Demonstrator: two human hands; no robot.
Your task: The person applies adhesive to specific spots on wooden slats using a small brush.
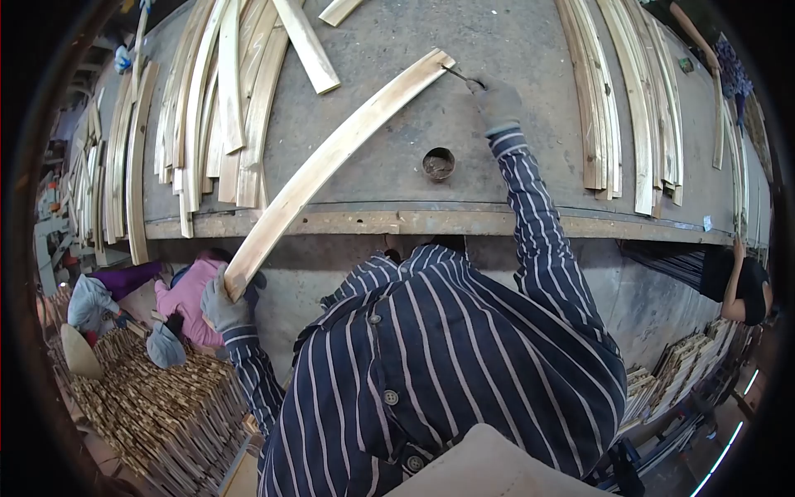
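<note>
Scuffed grey tabletop [505, 37]: left fingers [217, 293] grip a curved plank [327, 156], right fingers [482, 85] (gloved) a slim tool [455, 74].

Woodworking workshop, long worktable [397, 222], wooden strips [650, 108], stacked slats [178, 406]

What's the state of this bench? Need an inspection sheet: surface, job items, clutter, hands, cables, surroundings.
Surface: grey tabletop, scuffed and marked, worn front edge.
Job's things: curved wooden board, slanting across the front edge; thin tool at its far end; round container, contents unclear.
Clutter: wooden strips on the left and right, unevenly aligned.
Hands: both gloved; left hand grips the board's near end, right hand holds the tool.
Cables: nothing seen.
Surroundings: people on the left and right; stacked wood behind, lower left.
</note>
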